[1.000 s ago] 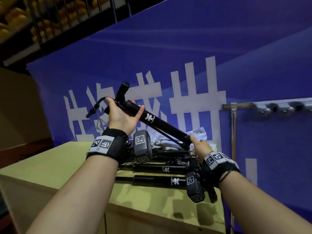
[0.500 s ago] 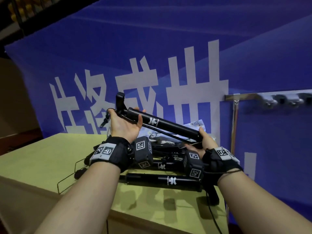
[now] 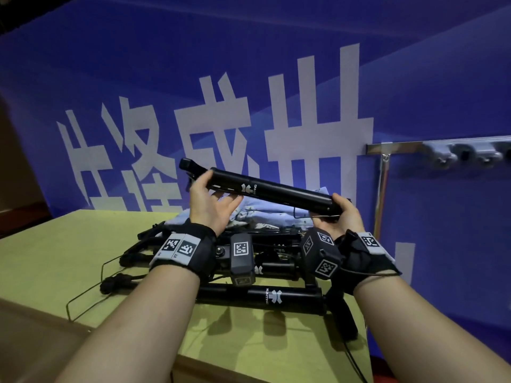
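— Banner (image 3: pixel 276 64) in blue behind, yellow-green table (image 3: pixel 55 258) below, pile of black pumps (image 3: pixel 276 297) on it. Where's the held pump (image 3: pixel 271 190)?
— Up above the pile, tilted, right end lower. Left hand (image 3: pixel 210 208) pinches the tube near its upper end, thumb on top; right hand (image 3: pixel 341 217) wraps round the lower end.
— Which step?
— Probably checking or folding it in mid-air. Next move, I'd say: one hand steadies the tube while the other works its end, clear of the pile

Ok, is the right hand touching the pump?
Touching. In the head view the right hand grips the pump at its lower end, fingers curled over the tube.
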`<state>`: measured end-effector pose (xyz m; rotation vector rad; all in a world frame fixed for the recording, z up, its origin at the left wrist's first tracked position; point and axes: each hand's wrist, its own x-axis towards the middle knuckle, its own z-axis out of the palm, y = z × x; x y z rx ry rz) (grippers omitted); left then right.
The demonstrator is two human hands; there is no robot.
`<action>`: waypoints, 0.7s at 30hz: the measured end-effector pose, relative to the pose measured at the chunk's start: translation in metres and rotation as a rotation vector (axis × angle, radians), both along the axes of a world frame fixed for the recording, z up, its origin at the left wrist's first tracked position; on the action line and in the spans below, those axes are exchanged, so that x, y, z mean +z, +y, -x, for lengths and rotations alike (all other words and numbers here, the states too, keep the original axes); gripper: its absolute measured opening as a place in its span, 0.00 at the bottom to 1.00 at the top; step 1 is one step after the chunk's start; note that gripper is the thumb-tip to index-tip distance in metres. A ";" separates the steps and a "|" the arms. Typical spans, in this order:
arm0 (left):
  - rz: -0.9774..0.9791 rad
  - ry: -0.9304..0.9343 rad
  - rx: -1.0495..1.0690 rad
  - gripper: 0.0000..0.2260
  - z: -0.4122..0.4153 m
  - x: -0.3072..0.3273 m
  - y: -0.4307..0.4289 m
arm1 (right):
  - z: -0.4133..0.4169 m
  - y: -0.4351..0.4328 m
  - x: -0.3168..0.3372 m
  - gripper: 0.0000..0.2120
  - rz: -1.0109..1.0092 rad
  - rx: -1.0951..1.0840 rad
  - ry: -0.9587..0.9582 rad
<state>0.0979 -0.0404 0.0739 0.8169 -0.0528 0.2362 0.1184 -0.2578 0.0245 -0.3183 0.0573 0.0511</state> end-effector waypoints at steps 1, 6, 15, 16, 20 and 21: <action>-0.040 0.006 0.018 0.07 -0.003 -0.001 -0.001 | -0.002 0.000 -0.002 0.11 -0.032 0.014 -0.038; -0.115 0.133 0.169 0.21 -0.019 0.001 0.002 | -0.004 0.004 -0.009 0.09 -0.035 0.038 -0.124; -0.063 0.014 -0.004 0.07 -0.023 -0.015 0.015 | -0.003 0.014 0.002 0.09 0.167 0.001 0.005; -0.055 0.015 0.006 0.07 -0.021 -0.015 0.014 | -0.002 0.015 0.003 0.06 0.144 -0.007 0.002; -0.074 0.135 0.061 0.10 -0.019 -0.013 0.008 | -0.006 0.019 0.000 0.02 0.028 0.020 -0.093; -0.081 0.161 0.062 0.11 -0.020 -0.012 0.007 | -0.008 0.019 -0.002 0.01 0.010 0.026 -0.117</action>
